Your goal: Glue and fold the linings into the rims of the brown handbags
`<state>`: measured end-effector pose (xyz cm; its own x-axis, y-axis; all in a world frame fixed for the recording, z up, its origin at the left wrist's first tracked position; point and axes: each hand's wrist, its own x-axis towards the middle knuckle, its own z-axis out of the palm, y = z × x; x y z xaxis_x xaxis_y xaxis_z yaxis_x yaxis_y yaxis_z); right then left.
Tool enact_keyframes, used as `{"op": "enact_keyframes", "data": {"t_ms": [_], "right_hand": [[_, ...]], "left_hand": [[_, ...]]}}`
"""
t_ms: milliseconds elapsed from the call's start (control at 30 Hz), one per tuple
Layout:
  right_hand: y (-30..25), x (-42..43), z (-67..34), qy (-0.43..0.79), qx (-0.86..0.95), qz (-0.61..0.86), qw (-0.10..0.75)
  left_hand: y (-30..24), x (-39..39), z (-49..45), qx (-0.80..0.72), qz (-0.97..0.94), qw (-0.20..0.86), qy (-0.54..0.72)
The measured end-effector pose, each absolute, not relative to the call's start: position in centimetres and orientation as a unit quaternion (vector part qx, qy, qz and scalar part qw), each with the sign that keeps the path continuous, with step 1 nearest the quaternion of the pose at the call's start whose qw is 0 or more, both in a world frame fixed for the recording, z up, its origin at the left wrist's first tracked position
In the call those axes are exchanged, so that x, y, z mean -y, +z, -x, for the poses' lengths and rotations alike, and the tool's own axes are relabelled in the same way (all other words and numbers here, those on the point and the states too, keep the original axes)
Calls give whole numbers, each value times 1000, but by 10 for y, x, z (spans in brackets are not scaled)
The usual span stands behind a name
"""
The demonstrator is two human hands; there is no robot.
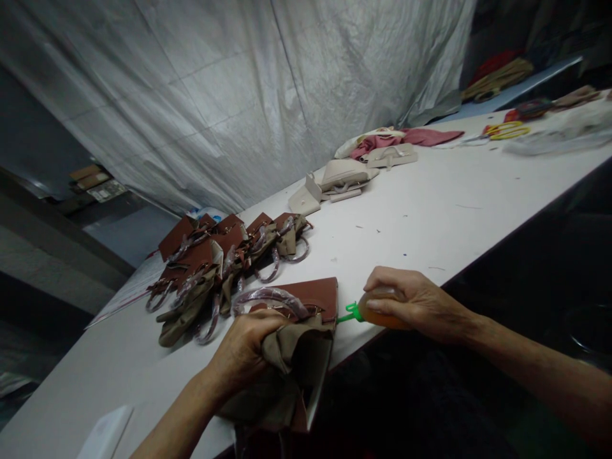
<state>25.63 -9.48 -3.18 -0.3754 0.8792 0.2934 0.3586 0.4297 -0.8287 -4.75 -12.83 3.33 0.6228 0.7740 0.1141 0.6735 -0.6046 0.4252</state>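
— What is the left hand (241,354) doing?
— It is squeezed tight on a bag (315,296). It grips the soft green-brown cloth under the brown flap. The bag sits at the near edge of the white table (430,210) and hangs over a bit.
— And the right hand (411,303)?
— It is wrapped around an orange bottle (377,319). The bottle's green tip (351,312) touches the side of the flap.
— Are the hands together?
— No, they are apart. The bottle lies between them.
— What else is there?
— A pile (215,268) of the same bags is just behind. Cream bags (344,175) are farther back, and yellow scissors (507,131) are far off.
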Motion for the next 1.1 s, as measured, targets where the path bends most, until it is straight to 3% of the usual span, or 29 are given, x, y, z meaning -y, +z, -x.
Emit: {"op": "enact_keyframes", "data": {"t_ms": [433, 733, 933, 1100], "right_hand": [[-42, 83, -250, 249, 792, 400, 389], [-37, 99, -253, 336, 746, 423, 390], [-31, 108, -248, 400, 752, 398, 341], [-26, 115, -247, 346, 765, 411, 355]], "left_hand": [[35, 129, 45, -429, -873, 185, 139], [31, 127, 45, -420, -879, 171, 144], [29, 131, 44, -412, -883, 165, 152], [29, 133, 44, -421, -879, 166, 150]]}}
